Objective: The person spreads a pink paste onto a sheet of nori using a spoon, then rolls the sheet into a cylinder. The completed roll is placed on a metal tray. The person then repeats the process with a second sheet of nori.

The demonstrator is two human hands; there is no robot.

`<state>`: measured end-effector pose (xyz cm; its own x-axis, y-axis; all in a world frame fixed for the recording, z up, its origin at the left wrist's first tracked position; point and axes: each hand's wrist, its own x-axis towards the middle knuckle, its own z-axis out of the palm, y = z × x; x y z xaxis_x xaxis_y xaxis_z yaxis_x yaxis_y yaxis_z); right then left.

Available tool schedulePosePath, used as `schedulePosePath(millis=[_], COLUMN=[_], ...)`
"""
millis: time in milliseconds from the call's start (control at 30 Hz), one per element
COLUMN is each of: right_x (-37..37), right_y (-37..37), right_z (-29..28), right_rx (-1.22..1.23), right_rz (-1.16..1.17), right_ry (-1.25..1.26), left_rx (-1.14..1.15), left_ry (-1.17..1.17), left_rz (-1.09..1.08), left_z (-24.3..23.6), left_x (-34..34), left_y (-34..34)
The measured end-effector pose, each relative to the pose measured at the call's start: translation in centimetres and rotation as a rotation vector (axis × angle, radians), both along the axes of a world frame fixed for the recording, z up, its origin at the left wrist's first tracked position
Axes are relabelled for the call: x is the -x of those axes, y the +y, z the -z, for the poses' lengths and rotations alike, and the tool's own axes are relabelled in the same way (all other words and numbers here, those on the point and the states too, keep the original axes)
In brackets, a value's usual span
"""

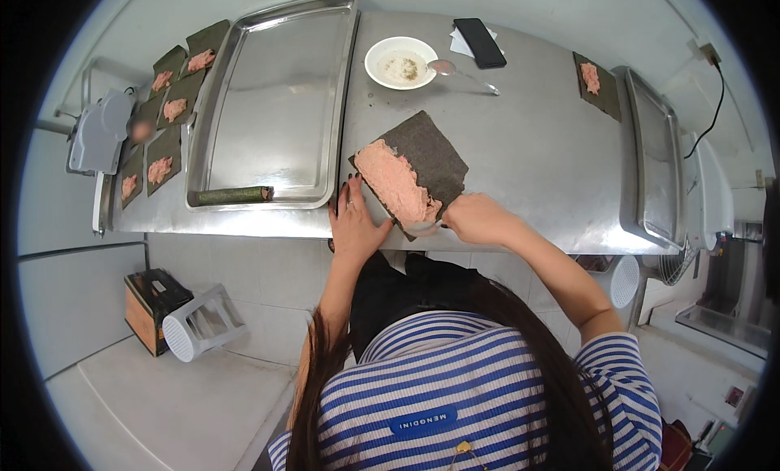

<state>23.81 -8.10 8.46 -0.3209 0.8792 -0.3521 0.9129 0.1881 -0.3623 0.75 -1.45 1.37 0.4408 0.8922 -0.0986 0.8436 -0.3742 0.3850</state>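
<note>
A dark seaweed sheet (431, 154) lies on the steel counter (528, 146) in front of me, its near half spread with pink paste (394, 182). My left hand (353, 219) rests flat at the sheet's left near corner, fingers apart. At the sheet's near edge my right hand (475, 217) is closed around a spoon (421, 225), whose bowl touches the paste.
A large steel tray (276, 89) at left holds one rolled seaweed roll (233, 195). Several seaweed sheets with paste (166, 113) lie further left. A white bowl (400, 62), a spoon (463, 74) and a black phone (479, 42) sit behind. Another tray (654, 154) and a filled sheet (595, 82) are at right.
</note>
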Motion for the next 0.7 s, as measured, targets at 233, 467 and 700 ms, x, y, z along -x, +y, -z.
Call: schedulePosePath(millis=[233, 467, 700], right_x=[-0.3, 2.9, 2.0], right_y=[-0.1, -4.1, -0.9], right_z=[3.2, 2.0, -0.1], right_rx=[-0.216, -0.079, -0.175], right_rz=[0.259, 0.230, 0.228], right_ry=[-0.013, -0.085, -0.062], left_rx=[-0.014, 0.009, 0.060], left_ry=[-0.019, -0.043, -0.058], left_rz=[-0.008, -0.017, -0.015], left_z=[-0.1, 0.5, 0.4], left_x=[-0.1, 0.3, 0.3], left_y=[0.1, -0.1, 0.1])
